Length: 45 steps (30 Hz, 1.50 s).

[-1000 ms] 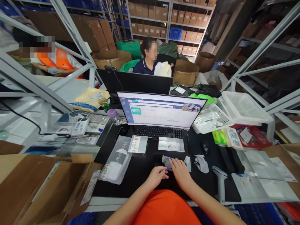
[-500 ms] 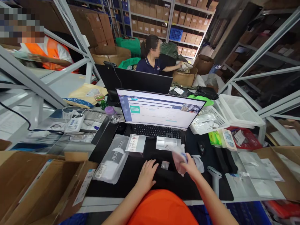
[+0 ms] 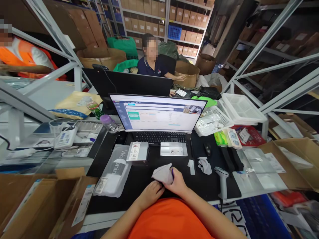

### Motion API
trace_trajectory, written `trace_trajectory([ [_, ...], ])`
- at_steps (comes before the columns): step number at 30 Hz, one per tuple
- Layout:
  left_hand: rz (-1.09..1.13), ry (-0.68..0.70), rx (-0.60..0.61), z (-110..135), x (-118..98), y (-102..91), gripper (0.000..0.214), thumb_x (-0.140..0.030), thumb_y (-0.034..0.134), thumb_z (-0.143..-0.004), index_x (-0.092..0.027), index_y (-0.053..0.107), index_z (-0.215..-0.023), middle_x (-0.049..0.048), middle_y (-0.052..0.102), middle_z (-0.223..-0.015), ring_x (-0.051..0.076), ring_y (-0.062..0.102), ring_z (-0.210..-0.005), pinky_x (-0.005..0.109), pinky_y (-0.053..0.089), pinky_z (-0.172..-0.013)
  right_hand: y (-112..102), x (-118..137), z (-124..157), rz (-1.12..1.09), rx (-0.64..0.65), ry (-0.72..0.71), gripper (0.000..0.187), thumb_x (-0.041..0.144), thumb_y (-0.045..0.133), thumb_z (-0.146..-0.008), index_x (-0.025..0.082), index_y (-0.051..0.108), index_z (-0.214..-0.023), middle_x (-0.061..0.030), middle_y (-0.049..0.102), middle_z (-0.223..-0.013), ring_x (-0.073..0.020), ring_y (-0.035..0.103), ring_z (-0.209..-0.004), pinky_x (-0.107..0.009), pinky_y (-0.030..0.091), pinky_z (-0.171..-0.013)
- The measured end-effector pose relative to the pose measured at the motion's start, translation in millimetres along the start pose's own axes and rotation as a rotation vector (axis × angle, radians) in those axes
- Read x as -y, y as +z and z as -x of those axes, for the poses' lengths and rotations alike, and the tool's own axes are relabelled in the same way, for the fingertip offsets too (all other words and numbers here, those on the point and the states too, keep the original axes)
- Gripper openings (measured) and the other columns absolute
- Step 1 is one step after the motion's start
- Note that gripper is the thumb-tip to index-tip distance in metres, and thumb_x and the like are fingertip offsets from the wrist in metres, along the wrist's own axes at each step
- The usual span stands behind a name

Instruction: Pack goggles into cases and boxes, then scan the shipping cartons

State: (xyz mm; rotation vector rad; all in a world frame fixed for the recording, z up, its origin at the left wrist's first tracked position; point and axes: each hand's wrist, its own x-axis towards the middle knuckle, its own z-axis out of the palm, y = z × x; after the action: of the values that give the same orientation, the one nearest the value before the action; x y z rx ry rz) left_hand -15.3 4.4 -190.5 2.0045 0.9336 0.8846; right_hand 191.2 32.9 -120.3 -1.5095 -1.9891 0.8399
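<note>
Grey fabric piece [image 3: 162, 174], soft and matte, sits bunched into a loose fold with one pointed corner sticking up, held low over the black desk mat [image 3: 139, 189] right in front of the person's orange shirt [image 3: 169, 222]. From here the right hand [image 3: 178, 182] has it pinched, fingers closed over its right edge, and a thin blue-violet sliver [image 3: 172, 173] shows at the fold, too small to name. The left hand [image 3: 149, 196] sits just below, fingers curled against the lower edge of the fabric; whether it grips or only touches, I can't tell. Ahead on the mat lie a shallow steel tray [image 3: 173, 149] and a small printed box [image 3: 137, 151]. To the left lies a clear plastic bag [image 3: 113, 169]. To the right are a paper strip [image 3: 191, 167], a crumpled grey sock-like piece [image 3: 204, 165] and a handheld barcode scanner [image 3: 223, 181].
</note>
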Motion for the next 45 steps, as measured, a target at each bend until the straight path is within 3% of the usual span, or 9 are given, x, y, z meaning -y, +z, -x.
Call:
trace_trajectory([
  [3,-0.051,-0.058,0.028,8,11,6.9,0.026,-0.039,0.053,-0.096,-0.03,0.073,-0.109,0.0098,0.072,-0.105,0.026,0.067,-0.099,0.04,0.05,-0.099,11,3,-9,0.379,0.231,-0.031,0.036,0.021,0.067,-0.076,0.018,0.058,-0.11,-0.0095,0.069,-0.107,-0.0242,0.065,-0.1,-0.033,0.051,-0.089],
  [8,-0.305,0.079,0.005,18,31,19.3,0.026,-0.025,0.049,-0.096,-0.024,0.07,-0.112,0.009,0.073,-0.096,0.024,0.069,-0.092,0.043,0.057,-0.092,20,2,-17,0.558,0.338,0.07,0.056,-0.002,0.06,-0.07,0.01,0.058,-0.125,-0.0218,0.069,-0.107,-0.034,0.067,-0.099,-0.045,0.051,-0.085],
  [12,-0.379,0.059,-0.003,20,39,25.6,0.037,-0.012,0.061,-0.082,-0.02,0.066,-0.117,0.0119,0.072,-0.108,0.03,0.069,-0.104,0.051,0.058,-0.095,23,-5,-24,0.512,0.447,0.066,0.052,0.002,0.061,-0.076,0.009,0.061,-0.128,-0.0243,0.066,-0.12,-0.0355,0.064,-0.113,-0.049,0.049,-0.097],
  [17,-0.493,-0.105,-0.031,18,39,24.6,0.061,-0.004,0.069,-0.067,-0.017,0.058,-0.125,0.0195,0.059,-0.139,0.037,0.059,-0.126,0.055,0.054,-0.102,4,-18,-34,0.254,0.617,-0.043,0.073,0.023,0.08,-0.07,0.02,0.059,-0.139,-0.0102,0.067,-0.133,-0.0245,0.064,-0.119,-0.029,0.049,-0.103],
  [20,-0.542,-0.227,0.062,15,33,20.6,0.07,-0.003,0.071,-0.065,-0.02,0.055,-0.131,0.016,0.055,-0.146,0.033,0.058,-0.128,0.049,0.053,-0.106,-8,-22,-20,0.187,0.574,-0.024,0.063,0.023,0.07,-0.081,0.016,0.057,-0.142,-0.0129,0.062,-0.14,-0.0249,0.058,-0.129,-0.032,0.044,-0.111],
  [26,-0.549,-0.41,0.25,-1,9,9.6,0.085,-0.005,0.072,-0.068,-0.022,0.045,-0.147,0.0132,0.053,-0.151,0.032,0.047,-0.139,0.049,0.038,-0.118,-30,-34,41,0.057,0.205,0.106,0.047,0.019,0.055,-0.089,0.018,0.063,-0.135,-0.0146,0.058,-0.143,-0.0255,0.052,-0.135,-0.041,0.037,-0.119],
  [34,-0.62,-0.53,0.334,-34,-22,-2.9,0.081,-0.022,0.074,-0.066,-0.014,0.051,-0.144,0.0148,0.058,-0.142,0.032,0.047,-0.136,0.049,0.02,-0.124,-37,-42,60,-0.053,0.452,0.168,0.069,0.031,0.062,-0.088,0.02,0.044,-0.153,-0.0138,0.04,-0.159,-0.0269,0.036,-0.147,-0.042,0.027,-0.124],
  [39,-0.715,-0.602,0.341,-52,-38,2.5,0.078,-0.013,0.071,-0.064,-0.009,0.055,-0.14,0.0182,0.063,-0.13,0.035,0.053,-0.126,0.048,0.033,-0.114,-26,-32,43,0.082,0.435,0.196,0.088,0.024,0.074,-0.077,0.026,0.037,-0.156,-0.0137,0.047,-0.146,-0.0296,0.048,-0.136,-0.04,0.037,-0.117],
  [45,-0.766,-0.677,0.332,-54,-48,12.6,0.068,-0.011,0.07,-0.064,0.001,0.058,-0.131,0.0255,0.06,-0.13,0.038,0.053,-0.124,0.046,0.039,-0.106,-17,-19,33,0.292,0.524,0.207,0.095,0.011,0.075,-0.072,0.023,0.034,-0.158,-0.0176,0.02,-0.167,-0.0393,0.046,-0.138,-0.048,0.042,-0.113],
])
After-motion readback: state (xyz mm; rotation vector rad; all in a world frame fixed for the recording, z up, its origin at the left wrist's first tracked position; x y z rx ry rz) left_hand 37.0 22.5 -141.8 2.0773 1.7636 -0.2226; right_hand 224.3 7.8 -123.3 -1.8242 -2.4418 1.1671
